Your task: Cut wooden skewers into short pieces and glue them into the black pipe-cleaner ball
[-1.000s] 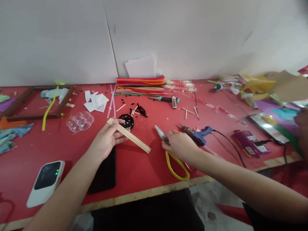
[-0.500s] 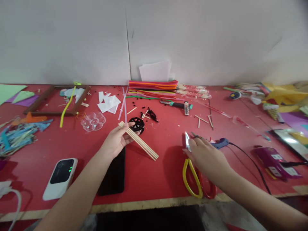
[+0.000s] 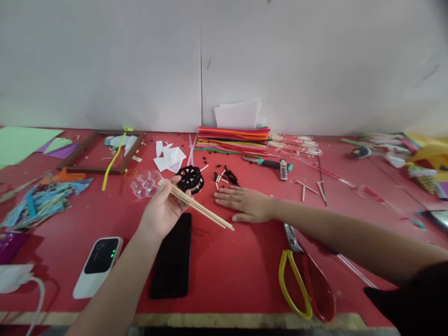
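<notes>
My left hand (image 3: 164, 212) is closed around several thin wooden sticks (image 3: 201, 207), which slant down to the right over the red tabletop. A black spoked wheel (image 3: 190, 179) is at the fingertips of the same hand, behind the sticks. My right hand (image 3: 247, 204) lies palm down on the table with its fingers stretched out, holding nothing. Just beyond its fingertips are short cut stick pieces (image 3: 221, 177) and a small fuzzy black piece (image 3: 231, 176). Scissors (image 3: 296, 270) with one yellow and one red handle lie below my right forearm.
A black phone (image 3: 171, 261) and a white device (image 3: 98, 266) lie by my left arm. Farther back are a bundle of coloured pipe cleaners (image 3: 234, 140), paper scraps (image 3: 170, 157), a cutter knife (image 3: 268, 162), a small bottle (image 3: 283, 169) and a brown frame (image 3: 94, 170).
My right hand has let go of the scissors and moved left to lie flat on the table. My left hand has shifted slightly left with the sticks and the wheel. The view has turned a little left.
</notes>
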### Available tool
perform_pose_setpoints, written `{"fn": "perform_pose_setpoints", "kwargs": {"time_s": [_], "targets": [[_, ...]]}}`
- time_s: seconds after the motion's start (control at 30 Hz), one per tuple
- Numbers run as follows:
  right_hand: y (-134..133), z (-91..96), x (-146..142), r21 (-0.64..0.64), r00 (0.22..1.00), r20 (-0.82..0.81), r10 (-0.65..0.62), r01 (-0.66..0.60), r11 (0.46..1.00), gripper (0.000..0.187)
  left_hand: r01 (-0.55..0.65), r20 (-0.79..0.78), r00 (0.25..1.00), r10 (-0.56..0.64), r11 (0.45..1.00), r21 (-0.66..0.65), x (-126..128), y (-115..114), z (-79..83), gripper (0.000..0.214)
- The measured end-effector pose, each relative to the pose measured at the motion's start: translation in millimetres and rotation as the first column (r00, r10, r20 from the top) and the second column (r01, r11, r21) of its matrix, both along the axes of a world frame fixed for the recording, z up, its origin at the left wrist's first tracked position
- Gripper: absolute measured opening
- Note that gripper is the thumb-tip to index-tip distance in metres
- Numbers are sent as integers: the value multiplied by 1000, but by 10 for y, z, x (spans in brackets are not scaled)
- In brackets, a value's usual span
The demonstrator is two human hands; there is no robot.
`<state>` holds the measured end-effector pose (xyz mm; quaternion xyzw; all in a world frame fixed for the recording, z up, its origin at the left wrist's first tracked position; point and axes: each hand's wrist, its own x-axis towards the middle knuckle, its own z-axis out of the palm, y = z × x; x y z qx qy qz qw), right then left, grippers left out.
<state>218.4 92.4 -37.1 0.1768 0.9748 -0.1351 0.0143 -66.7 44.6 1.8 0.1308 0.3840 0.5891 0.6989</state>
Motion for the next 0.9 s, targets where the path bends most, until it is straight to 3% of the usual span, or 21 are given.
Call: {"fn": "perform_pose_setpoints", "kwargs": {"time_s": [0.13, 0.23, 0.33, 0.47, 0.57, 0.67, 0.77, 0.83, 0.9], "targets": [[628, -3, -169, 74, 997, -27, -69, 71, 995, 65, -3, 19, 1000, 3, 1000, 1, -2, -3, 1, 16], [818, 40, -228, 115, 991, -63, -120, 126, 985, 64, -12, 32, 999, 12, 1000, -17, -7, 3, 1, 22], [623, 106, -205, 118, 993, -75, -91, 99, 988, 68, -22, 48, 999, 24, 999, -34, -13, 5, 16, 26], [66, 110, -149, 22, 987, -40, 154, -153, 988, 74, -20, 64, 998, 21, 1000, -15, -20, 4, 33, 19], [-86, 37, -133, 24, 984, -27, 176, -175, 984, 74, -21, 91, 996, 23, 1000, -14, -13, 12, 17, 23], [158, 2, -114, 138, 997, 23, 74, -77, 987, 70, -11, 112, 994, 16, 999, -52, 10, 15, -5, 29], [528, 64, -96, 227, 994, -6, -108, 107, 968, 62, 30, 133, 991, -18, 996, -83, 42, -1, -10, 30], [659, 126, -88, 279, 950, -77, -303, 312, 908, 58, 63, 145, 988, -51, 995, -77, 61, -18, -4, 30], [633, 154, -80, 299, 840, -158, -519, 541, 786, 63, 76, 146, 987, -65, 995, -68, 78, -33, 5, 30]]}}
